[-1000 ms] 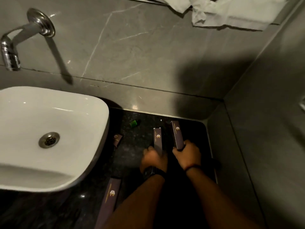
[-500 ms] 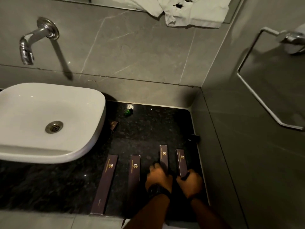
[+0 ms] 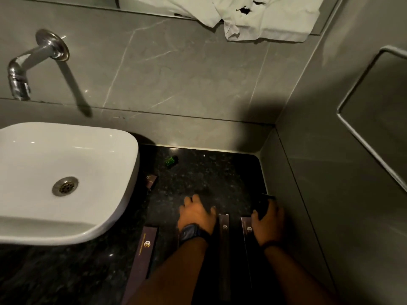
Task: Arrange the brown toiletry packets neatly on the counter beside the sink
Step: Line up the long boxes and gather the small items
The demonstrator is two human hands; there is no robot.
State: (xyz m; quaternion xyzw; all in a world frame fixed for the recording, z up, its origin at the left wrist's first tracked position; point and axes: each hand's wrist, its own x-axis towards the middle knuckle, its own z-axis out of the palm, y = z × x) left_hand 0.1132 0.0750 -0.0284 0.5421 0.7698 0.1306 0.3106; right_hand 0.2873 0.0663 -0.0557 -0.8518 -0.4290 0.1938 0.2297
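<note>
Long brown cardboard toiletry packets lie lengthwise on black speckled stone bench [image 3: 198,177] right of white ceramic basin [image 3: 66,164]: one near basin [image 3: 146,245], two further right [image 3: 224,243], [image 3: 247,245]. A fourth under left forearm, barely visible.

Left hand [image 3: 196,214]: fingers apart, flat on bench, holding nothing.

Right hand [image 3: 267,223]: fingers curled round small dark object [image 3: 264,205]; ID unclear.

Small brown sachet [image 3: 151,181] sits apart by basin.

Risks:
- forearm sweep may skew rows
- sachet overlooked
- poor light hides misalignment
</note>
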